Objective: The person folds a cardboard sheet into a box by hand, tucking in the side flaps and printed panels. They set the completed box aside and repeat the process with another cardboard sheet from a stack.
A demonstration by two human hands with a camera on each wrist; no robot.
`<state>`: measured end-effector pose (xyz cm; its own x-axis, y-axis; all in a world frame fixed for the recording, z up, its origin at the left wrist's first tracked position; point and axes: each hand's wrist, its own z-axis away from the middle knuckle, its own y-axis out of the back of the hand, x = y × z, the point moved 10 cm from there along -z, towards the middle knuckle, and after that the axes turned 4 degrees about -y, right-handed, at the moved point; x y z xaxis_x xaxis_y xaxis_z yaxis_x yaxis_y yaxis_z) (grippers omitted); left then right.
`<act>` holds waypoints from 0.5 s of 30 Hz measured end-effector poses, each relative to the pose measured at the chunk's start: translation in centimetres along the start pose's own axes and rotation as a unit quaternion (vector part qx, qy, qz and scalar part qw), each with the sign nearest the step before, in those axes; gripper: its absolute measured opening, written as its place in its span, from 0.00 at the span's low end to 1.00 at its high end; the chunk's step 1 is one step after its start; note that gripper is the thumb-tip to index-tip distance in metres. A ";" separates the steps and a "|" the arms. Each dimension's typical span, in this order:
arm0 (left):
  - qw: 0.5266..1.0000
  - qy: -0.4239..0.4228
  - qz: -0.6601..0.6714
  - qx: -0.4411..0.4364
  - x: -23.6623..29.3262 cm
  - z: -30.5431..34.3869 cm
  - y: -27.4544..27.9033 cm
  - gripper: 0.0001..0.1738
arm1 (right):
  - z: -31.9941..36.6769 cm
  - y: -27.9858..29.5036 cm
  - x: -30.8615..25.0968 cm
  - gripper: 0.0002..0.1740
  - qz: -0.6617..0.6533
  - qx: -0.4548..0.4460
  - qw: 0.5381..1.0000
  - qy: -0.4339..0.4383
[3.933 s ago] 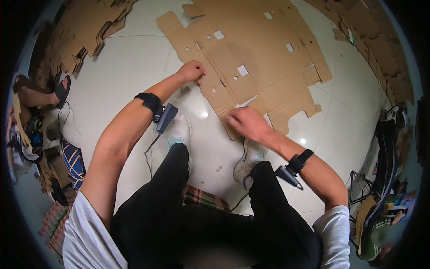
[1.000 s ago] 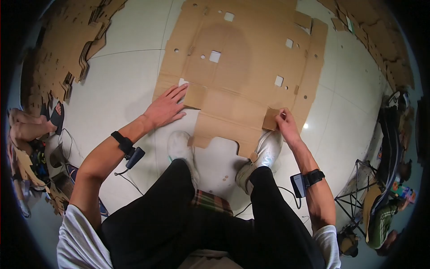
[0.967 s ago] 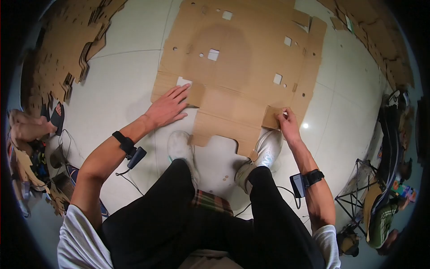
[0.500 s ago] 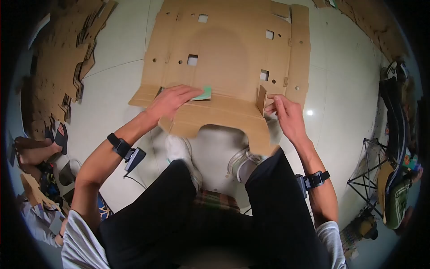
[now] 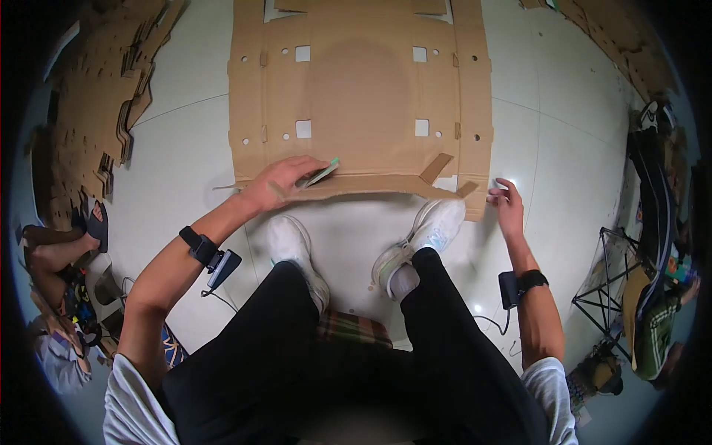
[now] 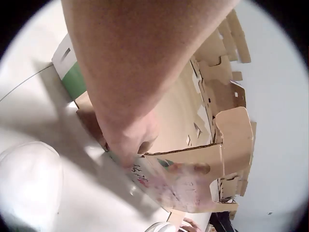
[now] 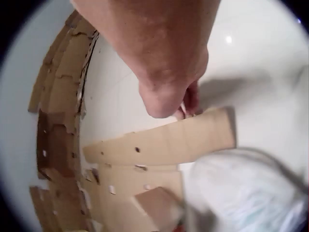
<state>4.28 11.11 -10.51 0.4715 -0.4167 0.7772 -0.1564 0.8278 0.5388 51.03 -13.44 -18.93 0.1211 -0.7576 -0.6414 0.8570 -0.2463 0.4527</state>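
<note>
A large brown cardboard sheet (image 5: 360,104) with square and round holes lies on the floor, its near flap (image 5: 356,185) standing up on edge. At the left end of that flap my left hand (image 5: 278,182) grips the cardboard, beside a small green-edged tab (image 5: 323,173). In the left wrist view, the hand (image 6: 130,140) has curled fingers at the edge of the flap's printed face (image 6: 174,186). My right hand (image 5: 510,208) is at the sheet's right edge, fingers slightly bent and apart. A small tab (image 5: 437,168) sticks up to its left.
Stacked cardboard (image 5: 93,89) lies at the left, with more cardboard (image 5: 615,52) at the upper right. White shoes (image 5: 441,226) stand close to the near flap. Another person's legs (image 5: 59,248) show at the left, and a black folding frame (image 5: 608,289) at the right.
The sheet has turned square to the body and its near flap has risen from flat to upright. My right hand has let go of the small tab and moved right.
</note>
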 end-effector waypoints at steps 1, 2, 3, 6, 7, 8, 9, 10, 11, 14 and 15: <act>1.000 0.018 0.009 -0.011 -0.1 -0.1 0.0 0.29 | -0.3 -1.2 -1.2 0.27 -0.089 -0.039 0.994 -0.046; 0.999 0.035 0.018 -0.023 -0.1 -0.2 0.0 0.30 | -0.2 -2.2 -3.0 0.27 -0.095 -0.077 0.991 -0.061; 0.999 0.038 0.026 -0.024 0.0 -0.4 0.1 0.30 | 0.1 -2.9 -4.7 0.27 -0.102 -0.113 0.985 -0.076; 0.997 0.048 0.045 -0.028 -0.2 -0.8 0.3 0.31 | 1.3 -4.3 -10.9 0.38 -0.106 -0.166 0.980 -0.038; 0.997 0.055 0.050 -0.032 -0.4 -0.9 0.3 0.32 | 1.5 -4.5 -13.0 0.41 -0.062 -0.175 0.982 0.022; 0.996 0.063 0.056 -0.037 -0.5 -0.9 0.1 0.32 | 2.1 -4.8 -15.0 0.44 -0.018 -0.183 0.980 0.080; 0.995 0.056 0.077 -0.026 -0.8 -0.9 0.0 0.32 | 2.8 -4.9 -16.7 0.54 0.084 -0.162 0.975 0.129; 0.994 0.047 0.098 -0.016 -1.1 -0.8 0.1 0.32 | 3.6 -5.3 -17.7 0.54 0.234 -0.139 0.937 0.218; 0.992 0.037 0.118 -0.006 -1.3 -0.8 0.3 0.32 | 4.7 -5.8 -18.3 0.55 0.377 -0.110 0.869 0.300; 0.998 0.008 0.058 -0.014 -0.9 -1.1 0.7 0.33 | 6.3 -6.1 -16.3 0.53 0.538 -0.108 0.769 0.328; 0.998 0.007 0.066 -0.018 -1.2 -1.4 0.8 0.33 | 6.2 -5.7 -14.5 0.52 0.532 -0.105 0.776 0.322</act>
<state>4.85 12.76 -11.47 0.4611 -0.2983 0.8357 -0.1868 0.8881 0.4200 41.28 -4.82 -8.40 0.9833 0.0102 -0.1815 0.1558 0.4670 0.8704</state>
